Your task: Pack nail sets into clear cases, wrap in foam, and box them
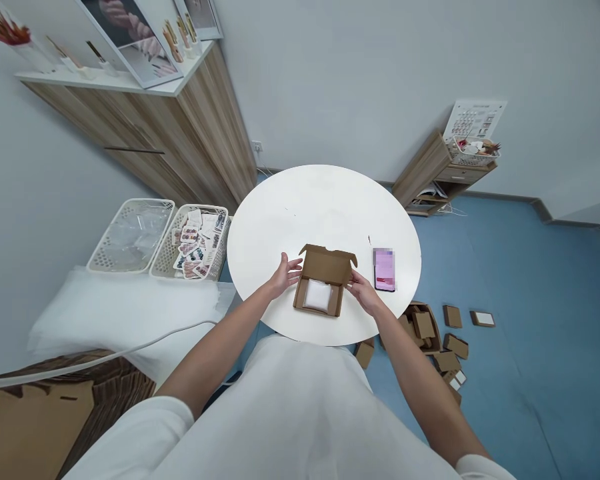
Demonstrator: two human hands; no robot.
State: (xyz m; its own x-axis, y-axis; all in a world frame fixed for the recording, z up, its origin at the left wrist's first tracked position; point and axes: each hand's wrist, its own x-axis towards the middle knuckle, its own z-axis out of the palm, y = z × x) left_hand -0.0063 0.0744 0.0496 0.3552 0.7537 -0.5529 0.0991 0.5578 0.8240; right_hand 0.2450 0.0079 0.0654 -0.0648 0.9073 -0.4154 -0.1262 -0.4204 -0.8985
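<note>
An open brown cardboard mailer box (324, 268) rests near the front of the round white table, its lid raised at the back with the side tabs sticking out. Inside lies a white padded packet (317, 295). At the box's left side is my left hand (283, 275), its thumb up and fingers apart, the tips close to the cardboard. My right hand (362, 291) reaches to the right side with fingers stretched out, the tips at the lid's edge; whether they press on it I cannot tell. To the right, a phone (384, 270) with a pink screen lies flat.
Left of the table (325, 193) stand one basket (133, 237) of clear bags and another (193, 243) of small printed packets. White foam sheets (130, 300) and flattened cardboard (35, 427) are nearer. Several small boxes (447, 362) lie on the blue floor at right.
</note>
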